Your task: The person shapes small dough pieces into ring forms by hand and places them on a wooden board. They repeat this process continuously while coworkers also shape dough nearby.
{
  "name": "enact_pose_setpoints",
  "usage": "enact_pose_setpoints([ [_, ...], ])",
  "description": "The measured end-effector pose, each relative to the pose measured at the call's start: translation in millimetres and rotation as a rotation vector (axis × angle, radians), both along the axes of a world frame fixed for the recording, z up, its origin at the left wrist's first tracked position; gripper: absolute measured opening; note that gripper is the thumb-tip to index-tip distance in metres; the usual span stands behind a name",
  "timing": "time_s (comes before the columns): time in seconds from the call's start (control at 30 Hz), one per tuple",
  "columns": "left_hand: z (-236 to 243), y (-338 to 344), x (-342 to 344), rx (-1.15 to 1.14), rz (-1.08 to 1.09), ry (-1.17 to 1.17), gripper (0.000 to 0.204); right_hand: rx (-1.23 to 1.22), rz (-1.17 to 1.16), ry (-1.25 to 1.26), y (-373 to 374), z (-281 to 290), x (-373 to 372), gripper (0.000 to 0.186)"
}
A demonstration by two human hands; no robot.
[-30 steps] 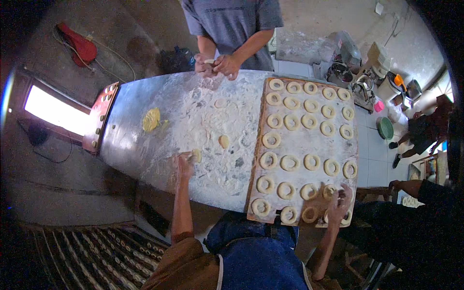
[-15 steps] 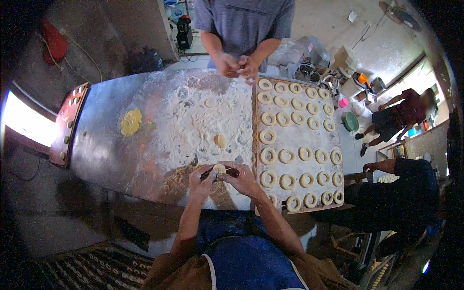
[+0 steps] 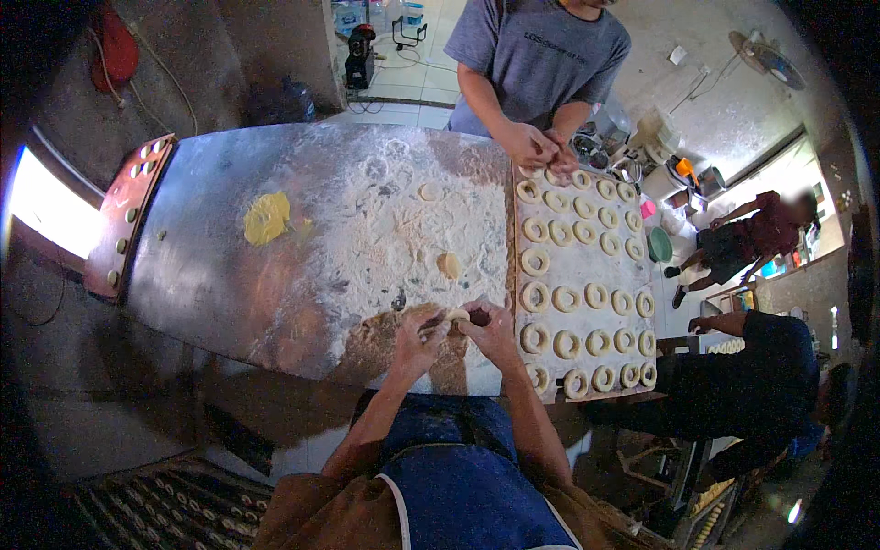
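Observation:
A small piece of pale dough [image 3: 456,314] is pinched between my left hand [image 3: 418,337] and my right hand [image 3: 493,332], just above the near edge of the metal table [image 3: 197,234]. Fingers of both hands are closed around it, and flour coats them. Beyond my hands, a round dough piece [image 3: 448,266] lies on the floured patch [image 3: 394,238], with another dough disc [image 3: 429,192] farther back. Right beside my right hand is a floured board [image 3: 587,273] bearing rows of dough rings [image 3: 535,296].
Across the table, a co-worker's hands [image 3: 541,151] are together over the board's far corner. A yellow soft lump [image 3: 267,218] sits on the table's left. At the far left is a reddish tray [image 3: 119,206] with small dough pieces. Other people [image 3: 761,234] are at the right.
The view has shifted, so the table sits differently. My hands still hold the dough together, its shape slightly changed. The co-worker's hands have moved right, over the far corner of the board.

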State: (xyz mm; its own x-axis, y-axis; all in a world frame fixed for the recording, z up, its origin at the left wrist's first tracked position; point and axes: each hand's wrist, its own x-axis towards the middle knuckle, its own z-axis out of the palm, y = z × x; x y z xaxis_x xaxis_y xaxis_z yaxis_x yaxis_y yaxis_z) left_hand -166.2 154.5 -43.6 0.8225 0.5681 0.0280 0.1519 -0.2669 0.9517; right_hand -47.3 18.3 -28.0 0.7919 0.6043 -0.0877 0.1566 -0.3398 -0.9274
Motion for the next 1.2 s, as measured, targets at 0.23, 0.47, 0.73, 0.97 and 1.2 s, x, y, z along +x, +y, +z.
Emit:
enact_pose_setpoints([
  [0.23,34.3,-18.1,13.4,-0.403,-0.063,-0.001,0.021,0.146,-0.103,0.014,0.0,11.5,-14.2,0.036],
  [0.47,-11.0,-35.8,23.3,-1.003,0.147,-0.234,0.016,0.197,0.099,0.180,-20.4,49.6,-13.2,0.050],
  [0.73,32.7,-54.8,45.5,-1.306,-0.215,-0.382,0.055,0.197,-0.282,0.437,-42.5,35.8,14.2,0.038],
  [0.97,6.9,-95.0,90.0,-0.404,-0.176,-0.449,0.028,0.096,-0.177,0.251,-83.0,52.4,29.6,0.065],
  [1.2,15.3,-146.0,117.6,-0.906,0.084,-0.201,0.040,0.296,-0.329,0.236,-108.2,20.6,38.0,0.056],
])
